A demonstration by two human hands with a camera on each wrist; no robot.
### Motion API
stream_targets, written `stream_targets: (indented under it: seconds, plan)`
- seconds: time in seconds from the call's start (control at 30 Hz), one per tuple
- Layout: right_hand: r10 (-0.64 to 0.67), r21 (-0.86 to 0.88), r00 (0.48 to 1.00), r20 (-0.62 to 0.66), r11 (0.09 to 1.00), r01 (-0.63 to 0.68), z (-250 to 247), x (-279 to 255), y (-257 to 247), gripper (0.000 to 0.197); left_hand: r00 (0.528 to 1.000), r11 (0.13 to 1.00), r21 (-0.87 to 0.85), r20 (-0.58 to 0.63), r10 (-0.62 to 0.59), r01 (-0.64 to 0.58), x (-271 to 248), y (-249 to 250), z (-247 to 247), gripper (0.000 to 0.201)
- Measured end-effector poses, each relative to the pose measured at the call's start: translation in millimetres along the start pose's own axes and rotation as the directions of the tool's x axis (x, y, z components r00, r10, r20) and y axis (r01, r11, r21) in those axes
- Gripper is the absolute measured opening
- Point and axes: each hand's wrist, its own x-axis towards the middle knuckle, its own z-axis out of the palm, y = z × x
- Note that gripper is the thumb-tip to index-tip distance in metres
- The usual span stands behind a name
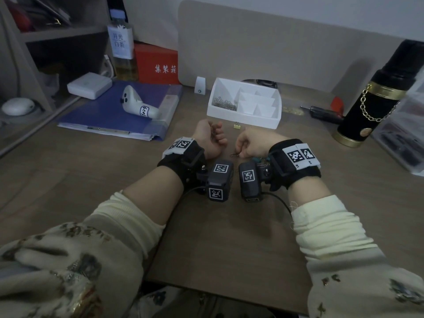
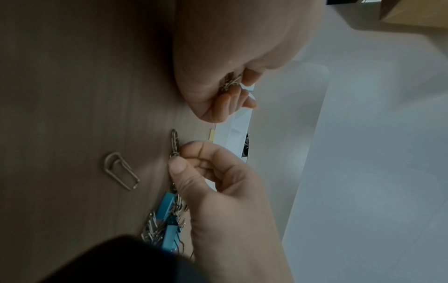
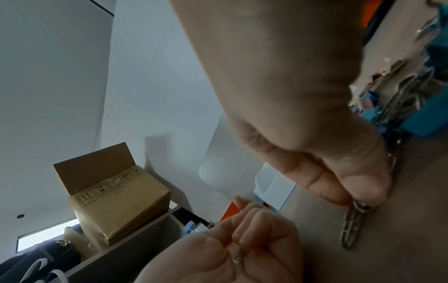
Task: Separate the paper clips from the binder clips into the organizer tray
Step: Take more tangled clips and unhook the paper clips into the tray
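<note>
My left hand [image 1: 214, 135] lies palm up on the desk, its fingers curled round a few paper clips [image 2: 229, 82]. My right hand [image 1: 241, 152] pinches a small stack of bronze paper clips [image 2: 175, 141] between thumb and forefinger, low on the desk. The same stack [image 3: 352, 227] sticks out below the thumb in the right wrist view. A mixed pile of blue binder clips and paper clips [image 2: 167, 220] lies under my right wrist. One loose paper clip [image 2: 121, 170] lies flat beside it. The white organizer tray [image 1: 243, 121] stands just beyond both hands, with paper clips [image 1: 224, 103] in its left compartment.
A yellow binder clip [image 1: 237, 126] lies before the tray's front wall. A blue folder [image 1: 110, 111] with a white controller [image 1: 137, 104] is at the left. A black flask [image 1: 376, 95] and a screwdriver [image 1: 321, 112] are at the right. A beige partition [image 1: 275, 47] backs the desk.
</note>
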Motion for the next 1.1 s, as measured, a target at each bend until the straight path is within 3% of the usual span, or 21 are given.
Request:
stream_targets:
  seconds: [0.17, 0.5, 0.77, 0.9, 1.0, 1.1]
  plan:
    - [-0.014, -0.071, 1.000, -0.005, 0.997, 0.014, 1.3, -0.8, -1.3, 0.012, 1.000, 1.000, 0.002, -0.004, 0.001, -0.001, 0.8, 0.5, 0.0, 0.039]
    - [0.006, -0.053, 0.999, -0.033, 0.999, -0.008, 1.5, -3.7, -5.3, 0.013, 1.000, 1.000, -0.014, -0.013, 0.003, -0.003, 0.4, 0.4, 0.4, 0.040]
    - [-0.012, 0.055, 0.968, -0.252, 0.998, 0.027, -13.7, -9.1, -7.7, 0.014, 0.996, 0.999, -0.042, -0.088, 0.020, -0.024, -3.3, 1.4, 4.5, 0.041]
    - [-0.054, 0.166, 0.909, -0.414, 0.977, 0.134, -15.1, -7.0, -16.4, 0.012, 0.996, 0.985, -0.149, -0.008, -0.090, 0.087, -8.2, 0.6, 10.6, 0.039]
    - [-0.065, 0.227, 0.902, -0.427, 0.958, 0.177, -12.5, -4.5, -19.5, 0.013, 0.972, 0.961, -0.166, 0.121, -0.201, 0.219, -13.2, -1.0, 14.6, 0.041]
    - [-0.066, 0.236, 0.892, -0.447, 0.953, 0.188, -11.9, -3.7, -18.5, 0.012, 0.963, 0.951, -0.181, 0.145, -0.226, 0.250, -12.4, -2.2, 16.1, 0.037]
